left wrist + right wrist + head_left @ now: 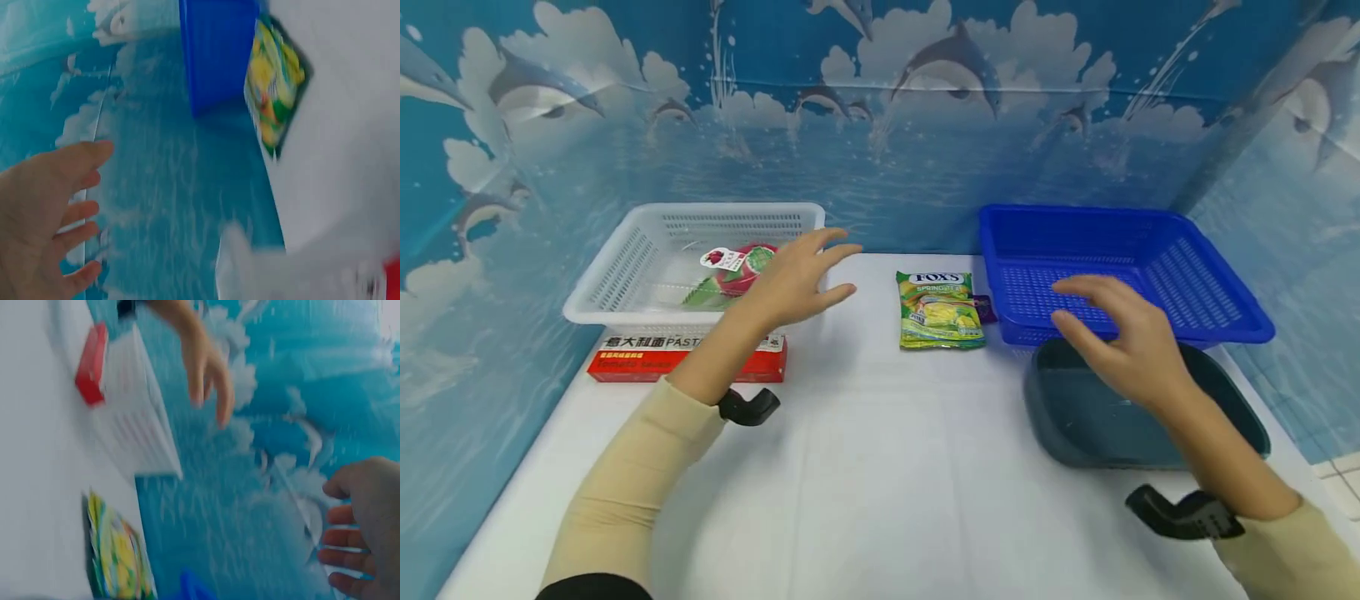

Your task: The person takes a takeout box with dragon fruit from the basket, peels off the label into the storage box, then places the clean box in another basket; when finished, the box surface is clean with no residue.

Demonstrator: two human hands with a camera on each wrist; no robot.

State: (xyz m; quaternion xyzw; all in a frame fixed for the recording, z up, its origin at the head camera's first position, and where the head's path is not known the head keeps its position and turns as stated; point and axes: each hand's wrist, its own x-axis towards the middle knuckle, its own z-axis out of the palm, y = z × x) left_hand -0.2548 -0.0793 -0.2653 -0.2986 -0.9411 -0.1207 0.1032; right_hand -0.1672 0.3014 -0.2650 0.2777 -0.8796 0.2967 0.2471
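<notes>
a dolphin curtain (880, 167) stands beyond both hands, and a white table (880, 467) spreads beneath them. the blue basket (1195, 283) sits just ahead of the right hand (1123, 342), the white basket (625, 317) below and to the left of the left hand (797, 279). the dark tub (1060, 433) lies under the right hand and forearm, its long side running across. the red box (632, 367) lies crosswise behind the left forearm, along the white basket's near side.

the two hands hang well apart in the air, fingers loosely bent, thumbs clear of them, neither holding anything. the green-yellow packet (940, 312) lies flat between them: to the right of the left hand, ahead and to the left of the right one. the left hand looks nearer to it. its long axis seems to point away from the person, though the slant makes this uncertain.

smaller, a red-and-green item (748, 267) rests inside the white basket, beside the left hand; a dark purple thing (985, 309) shows between packet and blue basket.
</notes>
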